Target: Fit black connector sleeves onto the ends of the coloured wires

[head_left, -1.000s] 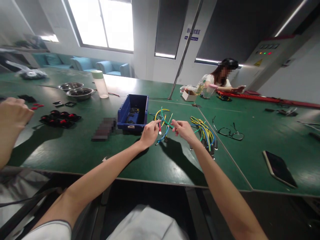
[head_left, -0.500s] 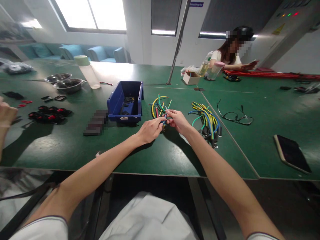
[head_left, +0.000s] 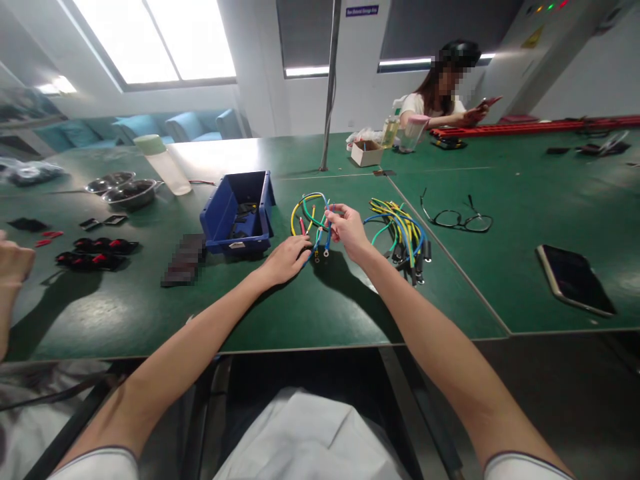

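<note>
My right hand [head_left: 349,232] pinches a blue cable [head_left: 328,241] between thumb and fingertips. A ring terminal at this cable's lower end points down over the table. My left hand [head_left: 286,259] lies low and fairly flat, its fingertips touching the lower ends of a small group of yellow, green and red cables [head_left: 294,217]. A bit of blue shows under those fingertips; what it belongs to is partly hidden. Right of my right hand rests a bundle of yellow, blue and green cables [head_left: 407,230] with black sleeves and ring terminals.
A blue bin [head_left: 235,247] with small black parts stands left of the cables, beside a blurred dark object [head_left: 184,260]. Eyeglasses [head_left: 463,221] and a phone [head_left: 575,280] lie to the right. Another person's hand [head_left: 14,263] is at far left; someone sits across the table [head_left: 280,320].
My hands have moved apart; they were close together over the blue cable. The right now holds it with its ring terminal hanging down, while the left has lowered. The camera view has shifted.
</note>
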A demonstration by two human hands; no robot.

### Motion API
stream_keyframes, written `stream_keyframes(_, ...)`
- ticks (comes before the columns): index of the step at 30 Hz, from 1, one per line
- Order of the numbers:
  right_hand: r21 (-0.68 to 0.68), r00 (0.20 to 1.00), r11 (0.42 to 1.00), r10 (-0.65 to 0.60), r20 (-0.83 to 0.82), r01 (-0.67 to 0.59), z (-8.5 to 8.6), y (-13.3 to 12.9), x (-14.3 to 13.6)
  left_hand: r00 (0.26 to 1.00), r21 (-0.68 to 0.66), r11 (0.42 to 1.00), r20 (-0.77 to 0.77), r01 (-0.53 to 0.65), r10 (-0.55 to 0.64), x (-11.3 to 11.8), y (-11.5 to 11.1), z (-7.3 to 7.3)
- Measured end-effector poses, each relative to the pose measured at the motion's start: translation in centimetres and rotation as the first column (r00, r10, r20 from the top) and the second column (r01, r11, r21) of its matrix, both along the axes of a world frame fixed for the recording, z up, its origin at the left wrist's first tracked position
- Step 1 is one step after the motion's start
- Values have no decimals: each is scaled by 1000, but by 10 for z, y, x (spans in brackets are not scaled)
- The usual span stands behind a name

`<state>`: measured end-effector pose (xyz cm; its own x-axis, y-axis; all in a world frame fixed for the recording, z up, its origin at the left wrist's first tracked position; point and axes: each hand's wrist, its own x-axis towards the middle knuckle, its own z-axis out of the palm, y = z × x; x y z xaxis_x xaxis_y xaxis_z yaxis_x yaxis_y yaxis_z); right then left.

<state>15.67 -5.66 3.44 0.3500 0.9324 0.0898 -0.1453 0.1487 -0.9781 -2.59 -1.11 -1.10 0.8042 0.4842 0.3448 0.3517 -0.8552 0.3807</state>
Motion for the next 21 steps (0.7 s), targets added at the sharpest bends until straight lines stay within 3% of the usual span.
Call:
stream_keyframes(10,33,994,997,-70,-81,73,13,-6,9,999,38,999,40,-38,36,0,0,0)
stream_keyframes(21,42,994,998,-48,-95,52,3,0,11,974,113,986,206,-119,94,-7,-4,22)
